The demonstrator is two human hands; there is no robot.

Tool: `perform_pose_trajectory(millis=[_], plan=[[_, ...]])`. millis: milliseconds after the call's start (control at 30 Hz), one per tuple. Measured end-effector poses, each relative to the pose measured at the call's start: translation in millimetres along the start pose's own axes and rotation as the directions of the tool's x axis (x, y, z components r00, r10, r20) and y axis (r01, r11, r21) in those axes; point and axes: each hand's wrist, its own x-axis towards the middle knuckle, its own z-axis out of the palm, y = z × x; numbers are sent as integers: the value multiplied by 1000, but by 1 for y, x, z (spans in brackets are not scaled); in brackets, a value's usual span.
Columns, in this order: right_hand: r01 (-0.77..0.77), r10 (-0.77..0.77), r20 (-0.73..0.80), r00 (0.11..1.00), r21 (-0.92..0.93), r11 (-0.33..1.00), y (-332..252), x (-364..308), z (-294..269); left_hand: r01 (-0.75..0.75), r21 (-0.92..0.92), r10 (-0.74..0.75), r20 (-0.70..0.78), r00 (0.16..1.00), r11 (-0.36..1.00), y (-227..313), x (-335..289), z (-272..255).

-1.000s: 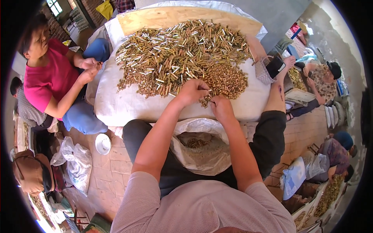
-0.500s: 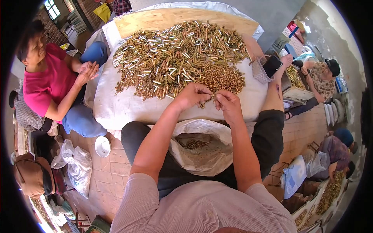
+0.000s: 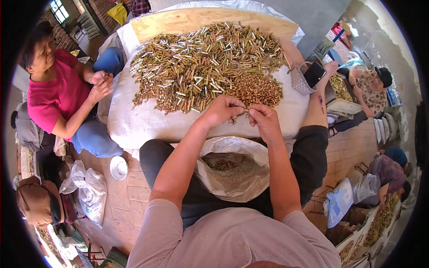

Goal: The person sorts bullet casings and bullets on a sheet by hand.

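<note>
My left hand [image 3: 222, 110] and my right hand [image 3: 264, 119] meet over the near edge of the cloth-covered table [image 3: 147, 129]. Each is closed in a pinch, fingertips almost touching. Between them are small brass-coloured metal pieces [image 3: 246, 111], too small to make out exactly; a few more show below the left fingers. Just beyond my hands lies a heap of short brass-coloured fittings [image 3: 257, 89]. It runs into a larger heap of slim gold and silver metal tubes [image 3: 192, 62]. Below my hands, a white woven sack [image 3: 257, 178] gapes open on my lap, with several slender copper-coloured pieces [image 3: 225, 165] inside.
A wooden board [image 3: 178, 22] edges the table's far side. On the left sits a person in a pink shirt [image 3: 53, 89], hands together. At right, a woven basket [image 3: 300, 82] and a dark phone [image 3: 314, 74] are beside a bare leg. A white bowl [image 3: 119, 168] stands on the floor.
My hands stay in nearly the same place, with the fingertips shifting slightly around the small pieces. The person on the left has moved their hands a little apart.
</note>
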Motion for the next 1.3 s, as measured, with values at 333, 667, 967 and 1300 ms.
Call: perform_pose_trajectory(millis=[333, 667, 967, 1300], plan=[[-151, 168, -17, 986, 354, 923, 3, -6, 2, -8, -146, 6, -15, 1000, 989, -4, -5, 13], [-128, 109, 76, 991, 333, 934, 5, -6, -11, -101, -129, 107, 44, 993, 987, -9, 0, 16], [-244, 398, 403, 824, -382, 891, -18, -23, 13, 36, 951, 548, -208, 810, 308, -15, 31, -49], [7, 41, 58, 997, -661, 751, -1, -3, -30, 55, 973, 417, -146, 897, 224, -22, 29, -46]])
